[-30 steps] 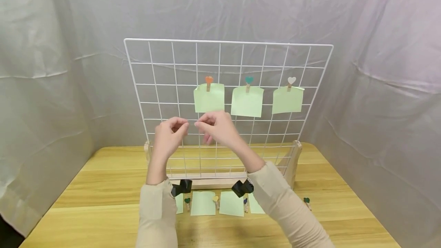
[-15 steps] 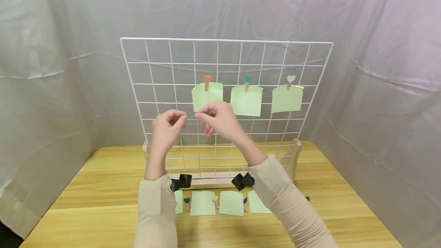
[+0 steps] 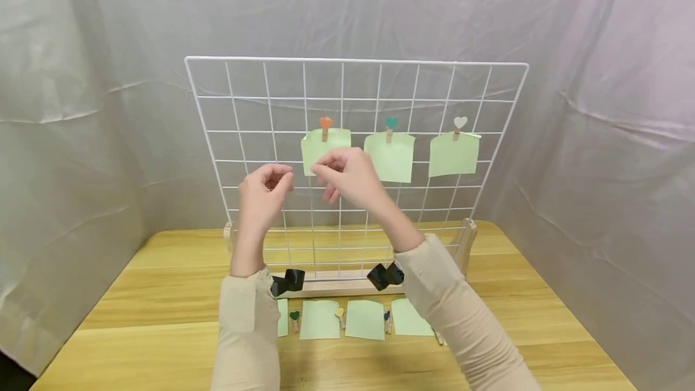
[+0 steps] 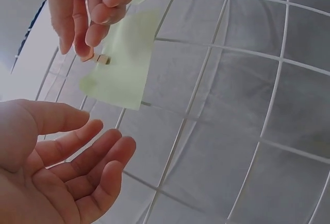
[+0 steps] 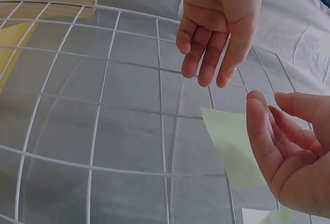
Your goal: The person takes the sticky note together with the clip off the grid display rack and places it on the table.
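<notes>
My left hand (image 3: 260,195) is raised in front of the white wire grid (image 3: 355,60), fingers loosely bent and nothing between them. Beside it, my right hand (image 3: 350,180) overlaps the lower right of a pale green paper note (image 3: 312,152) in the head view. Thumb and forefinger of that hand (image 5: 299,152) stand a little apart, with nothing seen between them. An orange heart clothespin (image 3: 325,128) fastens this note to the grid. Two more notes hang to its right, under a teal heart clothespin (image 3: 391,128) and a white heart clothespin (image 3: 459,127).
On the wooden table (image 3: 163,306), several green notes (image 3: 320,320) lie in a row before the grid's wooden base (image 3: 342,287). Between them are a green heart clothespin (image 3: 295,320), a yellow one and a blue one. Another clothespin (image 3: 438,338) shows beside the right sleeve.
Both hands have risen a little in front of the grid, and the right hand now overlaps the orange-clipped note. The clipped notes have stayed in place on the grid.
</notes>
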`<action>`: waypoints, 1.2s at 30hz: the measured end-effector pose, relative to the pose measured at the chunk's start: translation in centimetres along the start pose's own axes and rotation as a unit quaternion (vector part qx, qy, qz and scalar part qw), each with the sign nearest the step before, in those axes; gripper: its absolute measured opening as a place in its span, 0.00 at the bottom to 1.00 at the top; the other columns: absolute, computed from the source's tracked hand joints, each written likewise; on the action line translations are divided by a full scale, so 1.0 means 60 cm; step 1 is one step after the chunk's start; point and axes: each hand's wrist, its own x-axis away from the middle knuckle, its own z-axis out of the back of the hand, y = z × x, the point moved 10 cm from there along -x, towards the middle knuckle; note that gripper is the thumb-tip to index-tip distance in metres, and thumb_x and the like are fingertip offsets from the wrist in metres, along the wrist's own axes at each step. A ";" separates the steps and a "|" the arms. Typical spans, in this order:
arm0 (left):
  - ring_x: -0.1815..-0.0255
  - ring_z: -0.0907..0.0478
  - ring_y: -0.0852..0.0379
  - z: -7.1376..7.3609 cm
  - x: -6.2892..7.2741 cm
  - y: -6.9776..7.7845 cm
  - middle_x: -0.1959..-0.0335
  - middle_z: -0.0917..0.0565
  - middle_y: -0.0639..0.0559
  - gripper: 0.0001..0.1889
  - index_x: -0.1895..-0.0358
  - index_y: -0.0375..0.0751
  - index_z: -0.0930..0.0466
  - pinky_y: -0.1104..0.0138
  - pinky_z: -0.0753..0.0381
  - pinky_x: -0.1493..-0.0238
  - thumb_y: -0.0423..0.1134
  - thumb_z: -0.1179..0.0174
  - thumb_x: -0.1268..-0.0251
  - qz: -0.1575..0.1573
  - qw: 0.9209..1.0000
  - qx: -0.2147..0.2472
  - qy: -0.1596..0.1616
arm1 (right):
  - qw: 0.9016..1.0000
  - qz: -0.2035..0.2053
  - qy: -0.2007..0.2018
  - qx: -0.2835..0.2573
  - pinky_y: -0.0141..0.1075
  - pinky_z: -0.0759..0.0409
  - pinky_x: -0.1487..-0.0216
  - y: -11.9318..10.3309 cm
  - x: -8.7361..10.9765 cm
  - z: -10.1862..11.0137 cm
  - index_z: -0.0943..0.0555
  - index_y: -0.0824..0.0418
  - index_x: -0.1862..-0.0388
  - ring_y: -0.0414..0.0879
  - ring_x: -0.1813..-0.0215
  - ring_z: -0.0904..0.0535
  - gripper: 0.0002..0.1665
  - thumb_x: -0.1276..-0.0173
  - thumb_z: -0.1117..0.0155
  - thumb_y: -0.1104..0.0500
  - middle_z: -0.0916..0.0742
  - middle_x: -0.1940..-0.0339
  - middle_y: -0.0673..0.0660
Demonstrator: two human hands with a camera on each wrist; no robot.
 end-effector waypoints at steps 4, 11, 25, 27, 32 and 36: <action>0.72 0.25 0.55 -0.001 -0.002 0.004 0.72 0.19 0.42 0.08 0.64 0.31 0.20 0.75 0.29 0.71 0.32 0.44 0.43 -0.004 1.000 0.004 0.009 | 1.000 0.004 0.009 -0.001 0.39 0.22 0.81 -0.006 -0.002 0.009 0.20 0.71 0.67 0.51 0.84 0.23 0.10 0.38 0.41 0.63 0.20 0.82 0.59; 0.70 0.24 0.54 -0.003 -0.005 0.010 0.69 0.18 0.41 0.08 0.63 0.31 0.20 0.75 0.29 0.70 0.32 0.44 0.43 -0.001 1.000 0.014 0.020 | 0.999 0.023 0.026 0.005 0.39 0.22 0.81 -0.023 -0.006 0.025 0.21 0.70 0.66 0.49 0.85 0.23 0.09 0.38 0.41 0.63 0.20 0.80 0.61; 0.73 0.26 0.57 -0.018 -0.008 0.011 0.70 0.19 0.42 0.08 0.64 0.31 0.20 0.75 0.30 0.73 0.31 0.44 0.43 0.003 0.999 0.045 0.009 | 0.998 0.019 0.054 0.010 0.37 0.22 0.81 -0.033 -0.026 0.056 0.21 0.69 0.64 0.49 0.85 0.23 0.09 0.38 0.41 0.63 0.20 0.78 0.66; 0.74 0.26 0.59 -0.019 -0.008 0.010 0.70 0.19 0.42 0.07 0.64 0.31 0.20 0.75 0.31 0.73 0.31 0.44 0.43 0.004 0.999 0.051 0.009 | 0.998 0.020 0.063 0.016 0.36 0.22 0.81 -0.034 -0.029 0.062 0.21 0.69 0.64 0.49 0.85 0.23 0.08 0.38 0.42 0.64 0.19 0.78 0.66; 0.75 0.27 0.61 -0.021 -0.007 0.007 0.71 0.19 0.41 0.07 0.65 0.31 0.19 0.75 0.32 0.76 0.31 0.44 0.44 0.010 0.998 0.062 0.009 | 0.996 0.028 0.080 0.033 0.35 0.23 0.82 -0.037 -0.033 0.073 0.22 0.67 0.58 0.48 0.85 0.23 0.11 0.38 0.43 0.63 0.18 0.78 0.64; 0.76 0.27 0.62 -0.023 -0.007 0.007 0.71 0.19 0.41 0.07 0.64 0.31 0.20 0.76 0.33 0.77 0.30 0.44 0.43 0.009 0.998 0.069 0.006 | 0.996 0.027 0.080 0.043 0.35 0.23 0.81 -0.035 -0.037 0.075 0.24 0.63 0.50 0.48 0.85 0.23 0.17 0.38 0.42 0.63 0.18 0.78 0.63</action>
